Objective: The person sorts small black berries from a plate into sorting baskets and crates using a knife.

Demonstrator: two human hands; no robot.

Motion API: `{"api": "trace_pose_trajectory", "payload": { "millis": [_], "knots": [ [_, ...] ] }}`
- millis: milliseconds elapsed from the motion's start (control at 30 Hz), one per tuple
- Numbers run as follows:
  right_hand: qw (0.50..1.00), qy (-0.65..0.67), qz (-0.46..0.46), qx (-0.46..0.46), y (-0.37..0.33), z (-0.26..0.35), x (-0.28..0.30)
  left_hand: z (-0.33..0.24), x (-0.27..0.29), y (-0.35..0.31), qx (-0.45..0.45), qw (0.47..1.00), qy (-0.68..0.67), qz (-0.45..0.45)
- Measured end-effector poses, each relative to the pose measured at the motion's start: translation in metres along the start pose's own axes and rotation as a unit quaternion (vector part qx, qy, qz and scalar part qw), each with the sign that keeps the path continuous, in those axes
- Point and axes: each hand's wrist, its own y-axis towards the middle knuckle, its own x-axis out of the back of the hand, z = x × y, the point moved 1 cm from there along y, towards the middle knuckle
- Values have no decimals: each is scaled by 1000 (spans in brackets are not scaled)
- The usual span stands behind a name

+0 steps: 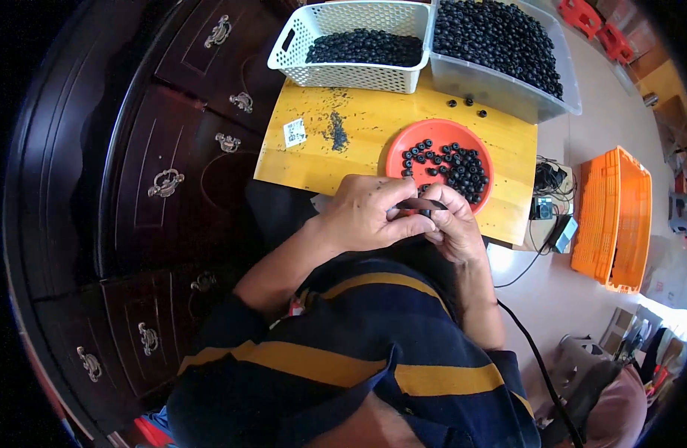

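Over the front edge of the table, my left hand (364, 215) and my right hand (455, 228) meet, fingertips together. A thin, dark, flat blade (418, 203) runs out of my closed left hand toward the right fingers. My right fingers pinch a small black ring-shaped part (426, 213), mostly covered by the fingers, with the left thumb against it. Just beyond the hands, a red round bowl (394, 160) holds many similar black parts (466, 175), heaped toward its right side.
Behind stand a white perforated basket (351, 77) and a clear plastic bin (493, 93), both holding black pieces. Loose parts (469, 101), black scraps (336, 133) and a white paper (294, 133) lie on the yellow table (298, 166). Dark drawers flank the left; an orange crate (597, 216) stands right.
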Motion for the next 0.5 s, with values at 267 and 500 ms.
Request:
{"api": "trace_pose_trajectory", "payload": {
  "millis": [267, 500],
  "knots": [
    [998, 49, -48, -3, 1, -5, -9, 2, -2, 0, -40, 998, 28, -25],
    [995, 84, -51, -4, 2, -9, -12, 9, -8, 2, -66, 995, 52, -58]
  ]
}}
